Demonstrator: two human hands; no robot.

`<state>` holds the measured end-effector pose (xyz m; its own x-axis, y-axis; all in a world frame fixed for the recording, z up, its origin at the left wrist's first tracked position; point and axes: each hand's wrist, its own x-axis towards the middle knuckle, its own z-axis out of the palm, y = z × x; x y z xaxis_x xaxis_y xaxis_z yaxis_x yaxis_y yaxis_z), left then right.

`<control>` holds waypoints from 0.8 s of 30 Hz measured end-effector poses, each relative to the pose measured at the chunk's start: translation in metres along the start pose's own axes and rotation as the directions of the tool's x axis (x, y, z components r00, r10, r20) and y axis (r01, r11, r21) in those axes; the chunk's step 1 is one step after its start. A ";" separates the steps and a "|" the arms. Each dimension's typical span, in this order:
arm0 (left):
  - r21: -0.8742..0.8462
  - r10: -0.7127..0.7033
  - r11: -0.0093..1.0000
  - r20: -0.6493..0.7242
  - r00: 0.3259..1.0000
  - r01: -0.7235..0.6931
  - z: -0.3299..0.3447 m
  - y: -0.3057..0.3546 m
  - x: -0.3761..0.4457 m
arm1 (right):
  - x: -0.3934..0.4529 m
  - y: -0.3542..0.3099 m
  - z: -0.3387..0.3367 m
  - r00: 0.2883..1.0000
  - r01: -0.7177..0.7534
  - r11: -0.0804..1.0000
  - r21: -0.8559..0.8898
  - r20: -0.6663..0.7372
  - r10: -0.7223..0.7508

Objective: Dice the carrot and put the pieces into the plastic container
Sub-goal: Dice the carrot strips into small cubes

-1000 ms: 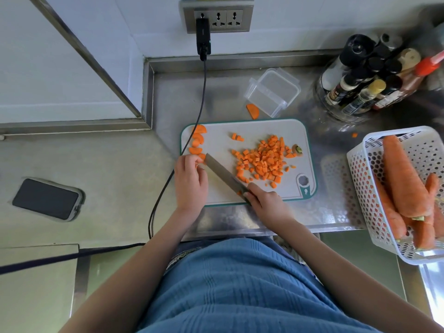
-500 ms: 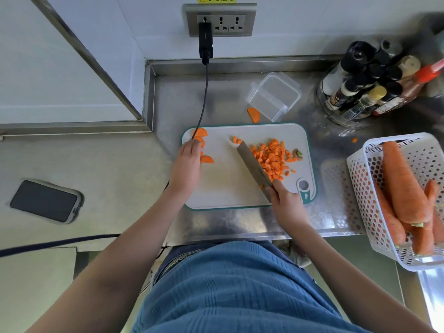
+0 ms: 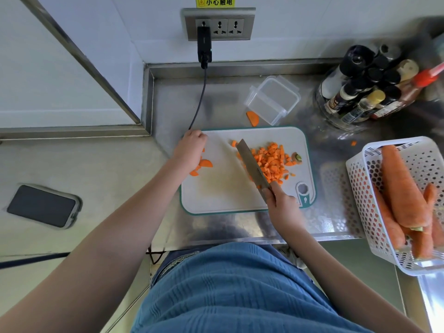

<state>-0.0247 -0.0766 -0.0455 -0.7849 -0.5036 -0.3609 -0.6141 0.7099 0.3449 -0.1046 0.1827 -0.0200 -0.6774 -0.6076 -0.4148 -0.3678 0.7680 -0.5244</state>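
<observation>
1. Right hand (image 3: 282, 205): my grip is wrapped round the handle of the knife (image 3: 252, 164). The blade lies aslant on the cutting board (image 3: 223, 193), its flat against the left edge of the diced pile. A second ago it sat near the left hand at the board's near-left; it has since swept right and herded the dice together.
2. Left hand (image 3: 189, 150): at the far-left corner of the board, fingers curled downward. Whether they pinch a slice I cannot tell, the palm side being hidden. It has shifted from the near-left of the board to this far corner.
3. Diced carrot (image 3: 271, 162): one compact heap on the right half of the board, tighter than a second ago. A green stem end (image 3: 298, 156) lies at its right edge.
4. Carrot slices (image 3: 204, 164): a few half-rounds, uncut, just beside the left hand. One more slice (image 3: 252, 118) lies off the board on the tabletop (image 3: 173, 106), touching or nearly touching the container.
5. Plastic container (image 3: 272, 99): clear, no pieces in it, just beyond the board's far edge.
6. Also present: basket (image 3: 360, 179) of whole carrots at right, bottles (image 3: 367, 92) far right, phone (image 3: 43, 206) at left, charger cable (image 3: 200, 99).
7. Judgement: the sweep clears working room on the board. The remaining slices likely need dicing next, and the transfer to the container has not begun.
</observation>
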 end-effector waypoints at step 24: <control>-0.315 -0.019 0.946 -0.296 0.955 -0.079 0.014 0.020 -0.013 | 0.000 -0.004 0.000 1.000 -0.008 0.996 0.086 -0.029 0.011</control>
<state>-0.0259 -0.0493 -0.0461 -0.7625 -0.6400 -0.0941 -0.5445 0.5565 0.6275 -0.1037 0.1796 -0.0179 -0.6995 -0.5931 -0.3986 -0.3058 0.7526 -0.5832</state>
